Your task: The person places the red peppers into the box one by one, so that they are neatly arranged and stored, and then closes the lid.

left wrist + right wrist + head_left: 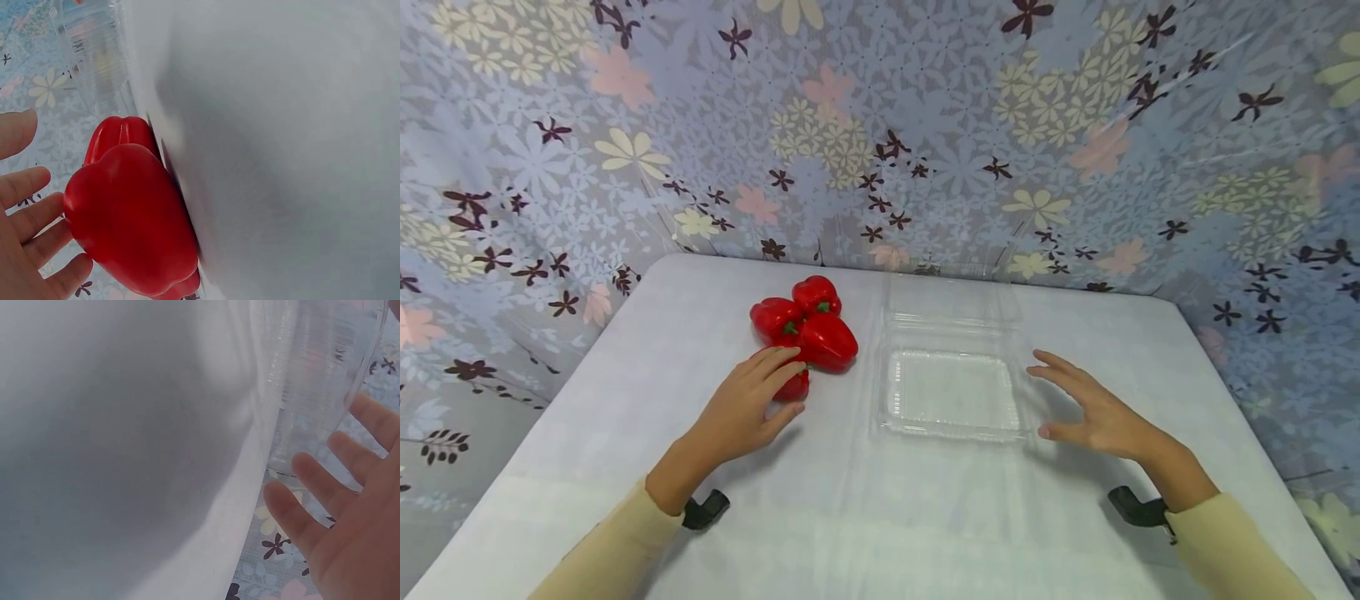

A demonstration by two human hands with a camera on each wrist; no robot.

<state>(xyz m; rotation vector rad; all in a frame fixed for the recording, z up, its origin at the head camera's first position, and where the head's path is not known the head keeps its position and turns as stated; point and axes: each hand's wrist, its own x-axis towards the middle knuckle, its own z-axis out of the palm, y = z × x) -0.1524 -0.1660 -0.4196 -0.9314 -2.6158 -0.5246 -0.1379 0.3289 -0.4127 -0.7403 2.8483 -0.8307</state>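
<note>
We saw the left grip (pixel 745 408) loosely spread at the nearest red pepper (pixel 793 385), contact unclear; the other peppers (pixel 829 342) lay just beyond on the desk (pixel 625 375). The right grip (pixel 1097 417), also spread, was farther off, beside the clear container (pixel 955 392).

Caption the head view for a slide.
Over a white table, a person's left grip by red peppers, right grip by an open clear box.

bell peppers (pixel 829 342) on table (pixel 925 525), left of clamshell tray (pixel 952 392) | lid (pixel 951 302) behind tray | left hand (pixel 743 410) partly over frontmost pepper (pixel 795 386) | right hand (pixel 1093 417) just right of tray | backdrop (pixel 925 125) behind table
</note>
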